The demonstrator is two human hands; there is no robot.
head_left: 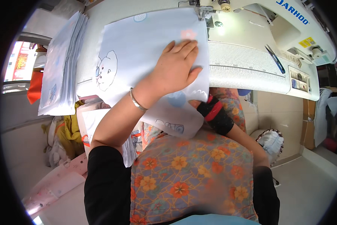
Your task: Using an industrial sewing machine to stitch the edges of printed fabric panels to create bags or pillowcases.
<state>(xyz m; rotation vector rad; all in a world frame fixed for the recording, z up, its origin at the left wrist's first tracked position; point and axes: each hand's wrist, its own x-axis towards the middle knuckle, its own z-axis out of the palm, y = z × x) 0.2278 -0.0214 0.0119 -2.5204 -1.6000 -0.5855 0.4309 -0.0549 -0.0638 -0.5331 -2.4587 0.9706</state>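
Note:
A pale blue-white printed fabric piece [138, 45] with a bear drawing lies on the sewing machine bed. Its near end hangs over the front edge towards my lap. My left hand [177, 67] rests flat on it, fingers extended towards the needle area. At the fabric's right edge, below the bed's front edge, my right hand [194, 104] has its thumb on top of the cloth, while its other fingers are hidden beneath. A black and red band [215, 112] covers that wrist. The presser foot [200, 14] stands at the fabric's far right corner.
A thick stack of similar fabric pieces [61, 71] hangs over the bed's left end. Thread snips [275, 60] lie to the right, beyond the ruler strip [243, 69]. The machine arm [296, 22] spans the upper right. A small bobbin tray [300, 80] sits at the right end.

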